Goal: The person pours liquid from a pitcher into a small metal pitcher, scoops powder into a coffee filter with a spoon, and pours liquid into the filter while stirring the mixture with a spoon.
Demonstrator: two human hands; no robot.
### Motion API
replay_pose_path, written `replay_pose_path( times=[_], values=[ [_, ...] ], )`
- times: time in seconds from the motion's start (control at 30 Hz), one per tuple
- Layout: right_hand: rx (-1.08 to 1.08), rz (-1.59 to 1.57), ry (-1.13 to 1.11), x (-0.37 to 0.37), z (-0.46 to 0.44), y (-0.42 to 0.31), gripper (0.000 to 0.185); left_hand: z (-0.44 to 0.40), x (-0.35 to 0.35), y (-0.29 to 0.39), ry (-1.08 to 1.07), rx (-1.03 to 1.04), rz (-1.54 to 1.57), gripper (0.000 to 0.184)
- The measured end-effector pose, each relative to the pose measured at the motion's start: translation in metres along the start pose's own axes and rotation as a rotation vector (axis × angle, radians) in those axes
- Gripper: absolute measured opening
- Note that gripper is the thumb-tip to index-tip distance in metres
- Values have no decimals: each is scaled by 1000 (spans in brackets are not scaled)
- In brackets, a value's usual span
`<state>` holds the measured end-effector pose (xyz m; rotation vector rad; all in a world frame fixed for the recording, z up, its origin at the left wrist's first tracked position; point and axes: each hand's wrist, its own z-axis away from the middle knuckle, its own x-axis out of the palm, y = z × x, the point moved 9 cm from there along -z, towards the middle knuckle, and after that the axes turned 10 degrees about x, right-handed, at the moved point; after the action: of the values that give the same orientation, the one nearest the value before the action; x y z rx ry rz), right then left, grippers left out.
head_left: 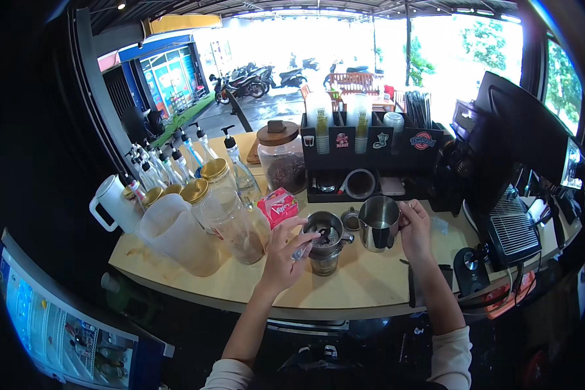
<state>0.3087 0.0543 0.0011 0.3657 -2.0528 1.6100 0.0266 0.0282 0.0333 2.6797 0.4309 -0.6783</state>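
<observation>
A metal filter cup [322, 229] with dark contents rests on top of a glass [324, 265] near the counter's front edge. My left hand [285, 253] is at the cup's left side, its fingers bent over the rim and closed round something small that I cannot make out. To the right, my right hand [415, 224] grips the handle side of a steel pitcher [378, 224], whose inside looks empty. Between cup and pitcher lies a small round metal piece [351, 220]. A pink and red packet [277, 207] is just behind my left hand.
Clear plastic pitchers [175, 234], gold-lidded jars [195, 190] and pump bottles [240, 175] crowd the left. A wooden-lidded jar [281, 159] and a black cup organizer [370, 153] line the back. A machine with a slatted tray [510, 227] is on the right.
</observation>
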Motion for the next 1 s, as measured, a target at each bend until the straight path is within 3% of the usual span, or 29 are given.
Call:
replay_pose_path(
  times=[0.13,0.4,0.63,0.73,0.8,0.83,0.9,1.0],
  values=[
    [4,-22,20,-10,7,-1,19,3,2,0,44,-82,57,28],
    [-69,62,17,9,59,-30,14,8,-9,15,64,-25,164,51],
    [3,54,-19,78,116,-2,8,53,-63,-10,98,-42,220,49],
    [69,30,-12,108,132,39,6,94,-109,-41,215,-128,194,42],
    [123,29,-59,133,142,68,7,135,-149,-73,582,-266,363,39],
    [125,32,-60,142,144,81,7,145,-160,-78,585,-268,362,39],
    [193,22,-89,156,144,117,8,178,-197,-93,830,-421,206,43],
    [215,8,-132,172,133,158,9,183,-226,-113,921,-515,261,49]
  ],
)
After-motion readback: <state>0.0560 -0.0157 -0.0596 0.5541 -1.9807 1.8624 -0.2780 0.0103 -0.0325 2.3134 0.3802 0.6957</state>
